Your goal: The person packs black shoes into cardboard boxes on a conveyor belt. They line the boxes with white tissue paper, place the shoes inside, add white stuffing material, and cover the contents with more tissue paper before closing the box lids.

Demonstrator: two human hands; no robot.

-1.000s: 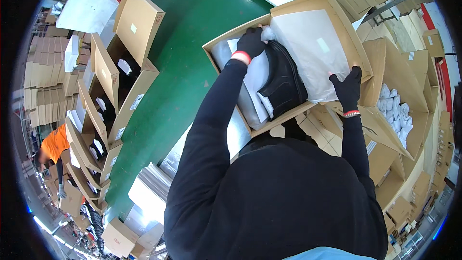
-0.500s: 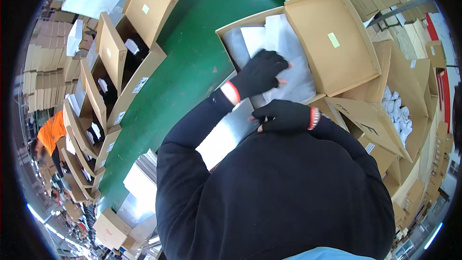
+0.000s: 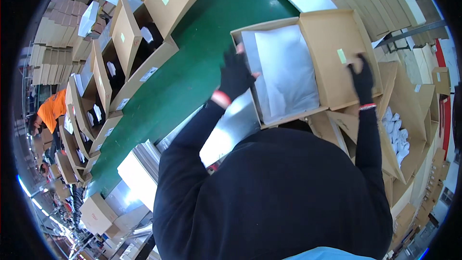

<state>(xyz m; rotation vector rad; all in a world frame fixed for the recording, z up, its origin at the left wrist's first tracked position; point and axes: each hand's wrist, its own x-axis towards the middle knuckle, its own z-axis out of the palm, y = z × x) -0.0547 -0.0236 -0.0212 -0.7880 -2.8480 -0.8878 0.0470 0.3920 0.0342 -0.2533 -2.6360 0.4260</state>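
An open brown cardboard box lies in front of me, its lid folded back to the right. Inside it, whitish translucent wrapping sheets lie flat and hide whatever is beneath. My left hand, in a black fingerless glove, is at the box's left wall with its fingers spread, holding nothing. Over the lid's inner face is my right hand, gloved alike, thumb and fingers apart and slightly blurred. It is close to a pale green label on the lid. Whether it touches the lid I cannot tell.
Several open cartons stand in a row along the green table's left side. At right, a large carton holds white wrapped bundles. Flat cardboard is stacked at far right. A person in orange bends at far left.
My hands have parted: the left went left to the box's wall, the right moved up and right over the lid. The wrapping sheets now lie flatter across the box.
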